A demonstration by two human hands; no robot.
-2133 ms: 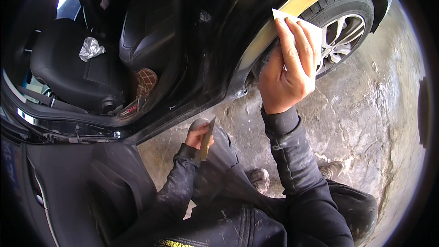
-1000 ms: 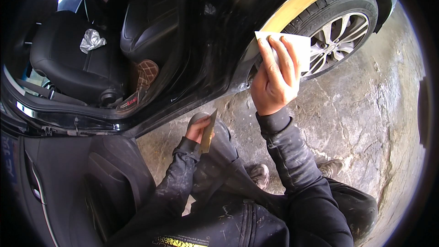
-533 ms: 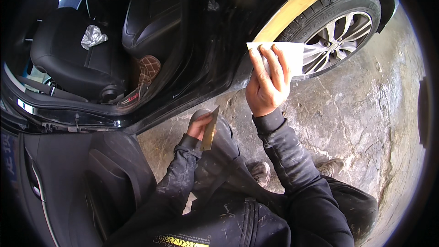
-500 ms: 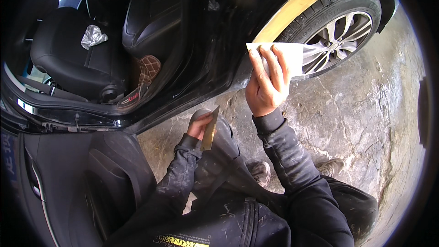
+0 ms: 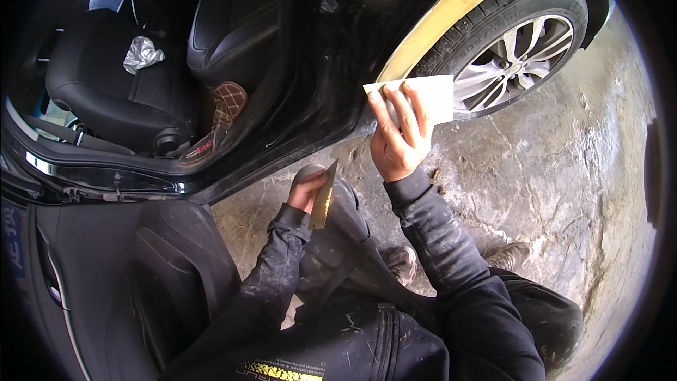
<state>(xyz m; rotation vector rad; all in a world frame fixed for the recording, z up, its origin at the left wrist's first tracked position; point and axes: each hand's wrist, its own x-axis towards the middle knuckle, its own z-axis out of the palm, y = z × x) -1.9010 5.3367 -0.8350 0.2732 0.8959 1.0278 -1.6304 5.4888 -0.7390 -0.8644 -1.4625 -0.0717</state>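
Observation:
My right hand (image 5: 400,132) grips a white flat square spreader (image 5: 438,99), its fingertips on the face, at the lower front end of the tan filler-coated strip (image 5: 455,3) on the black car's wheel arch. Whether the spreader touches the strip I cannot tell. My left hand (image 5: 305,192), lower down by my bent knee, holds an upright flat metal blade (image 5: 322,204) with some yellowish material on it. The tyre and silver alloy wheel (image 5: 513,68) sit just right of the white spreader.
At the left are the car's open interior with a black seat (image 5: 116,92), a crumpled silver item (image 5: 143,55) on it, a brown quilted mat (image 5: 227,102), the sill (image 5: 148,187) and the open door (image 5: 99,275). Stained concrete floor (image 5: 536,190) lies below, with my shoes (image 5: 508,257).
My right hand has moved down and left along the arch with the white spreader. My left hand with the blade has shifted slightly upward.

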